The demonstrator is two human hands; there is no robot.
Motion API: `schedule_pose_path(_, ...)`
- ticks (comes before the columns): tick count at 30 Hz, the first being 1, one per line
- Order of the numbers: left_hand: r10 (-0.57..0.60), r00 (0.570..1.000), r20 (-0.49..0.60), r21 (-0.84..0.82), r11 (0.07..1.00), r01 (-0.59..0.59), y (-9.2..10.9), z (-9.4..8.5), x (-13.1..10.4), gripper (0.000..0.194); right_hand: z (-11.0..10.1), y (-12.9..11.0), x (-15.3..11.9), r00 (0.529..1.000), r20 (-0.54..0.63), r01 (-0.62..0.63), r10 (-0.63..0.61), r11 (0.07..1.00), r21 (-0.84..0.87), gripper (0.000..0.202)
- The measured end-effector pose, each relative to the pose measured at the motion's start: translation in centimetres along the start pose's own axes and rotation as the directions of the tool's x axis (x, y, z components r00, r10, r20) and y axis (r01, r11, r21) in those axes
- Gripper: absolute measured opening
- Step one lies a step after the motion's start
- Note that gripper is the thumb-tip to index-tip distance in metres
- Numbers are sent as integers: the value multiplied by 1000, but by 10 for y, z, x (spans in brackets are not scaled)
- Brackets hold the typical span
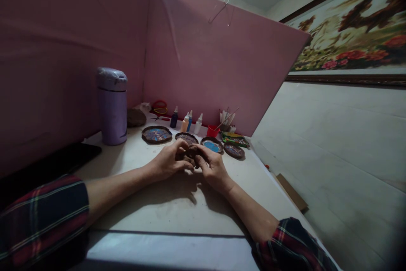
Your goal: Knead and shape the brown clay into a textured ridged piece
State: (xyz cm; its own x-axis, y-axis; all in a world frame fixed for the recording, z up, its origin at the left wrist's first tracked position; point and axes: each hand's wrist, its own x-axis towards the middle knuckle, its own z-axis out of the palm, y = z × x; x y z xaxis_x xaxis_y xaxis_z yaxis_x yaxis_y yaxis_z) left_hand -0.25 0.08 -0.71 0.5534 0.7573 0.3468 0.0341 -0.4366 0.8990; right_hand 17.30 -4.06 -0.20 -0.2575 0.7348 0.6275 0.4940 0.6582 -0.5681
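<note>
A lump of dark brown clay (189, 154) is held between both hands above the middle of the white table (152, 216). My left hand (169, 159) curves round its left side, with thumb and fingers closed on it. From the right, my right hand (213, 167) pinches it between thumb and fingers. Much of the clay is hidden by my fingers, so its full shape cannot be made out. Just behind the hands lie shallow brown clay dishes, among them one with a blue middle (212, 146) and one with blue and brown colouring (156, 134).
A purple tumbler (112, 110) stands at the left, a larger clay lump (136, 117) behind it. Along the back are scissors (160, 107), several paint bottles (198, 124), a red cup (213, 131) and a green packet (235, 139). Pink panels (215, 64) border the table.
</note>
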Motion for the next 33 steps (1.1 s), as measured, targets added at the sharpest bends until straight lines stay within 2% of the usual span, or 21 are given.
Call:
schedule_pose_path(2,-51,997,-62,-15,999,50,0,-2,1,40,-1,0,-1,997,76,35,-33,999,-23,41)
schedule_pose_path(5,-121,988,-94,-29,993,119,0,-3,2,47,0,0,-3,985,163,66,-60,997,-36,58)
schedule_pose_path(8,-135,985,-103,7,991,137,0,-2,1,51,5,-1,-3,983,180,52,-47,998,-24,65)
schedule_pose_path(11,-113,990,-84,18,993,115,2,-2,0,48,9,-2,-2,994,113,3,1,1000,-29,53)
schedule_pose_path(14,-86,996,-9,-31,996,86,4,-3,1,43,9,-1,1,997,51,-55,54,998,16,39)
schedule_pose_path(19,-1,994,110,-129,992,16,4,-6,5,45,5,2,2,997,23,-72,70,993,97,39)
schedule_pose_path(26,-16,1000,17,60,998,15,10,-10,5,33,7,6,-2,988,35,-152,148,966,211,30)
schedule_pose_path(29,-24,999,24,41,999,23,11,-10,4,34,8,6,-3,984,32,-179,176,955,237,29)
schedule_pose_path(33,-56,997,45,-28,998,57,11,-10,2,35,9,4,-3,989,7,-146,149,961,235,27)
